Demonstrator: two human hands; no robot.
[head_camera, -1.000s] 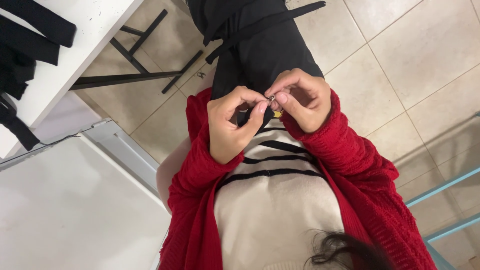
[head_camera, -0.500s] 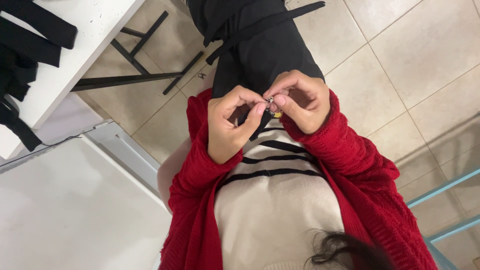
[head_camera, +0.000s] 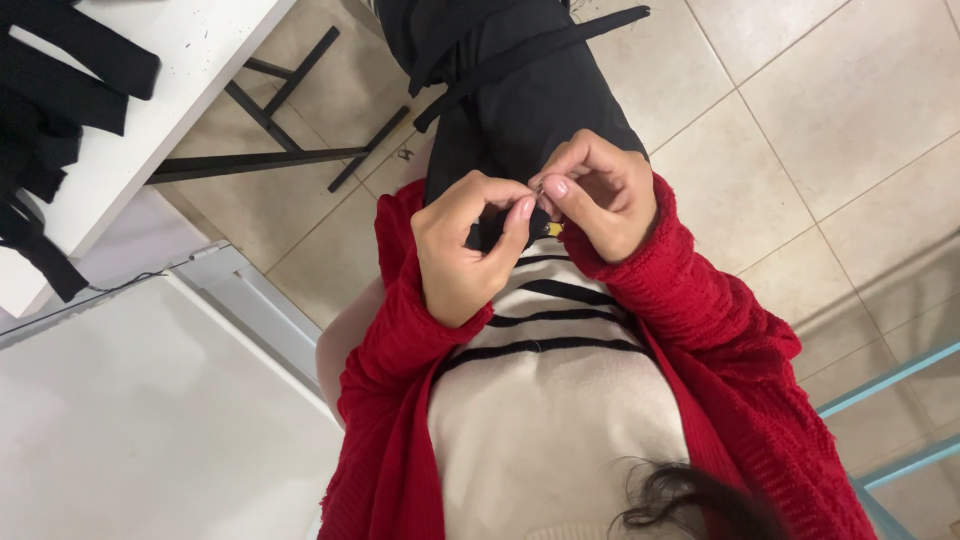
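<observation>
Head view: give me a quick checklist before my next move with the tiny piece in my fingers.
1. Left hand grip: thumb and forefinger pinched shut at the piece. Ok.
2. Right hand grip: fingertips closed against the left hand's. Ok.
3. Piece in sight: only a yellowish speck shows, the rest is hidden by fingers. Cannot tell.
4. Strap: lies across the lap, away from both hands. Ok.
5. Black strips: on the table, apart from the hands. Ok.
</observation>
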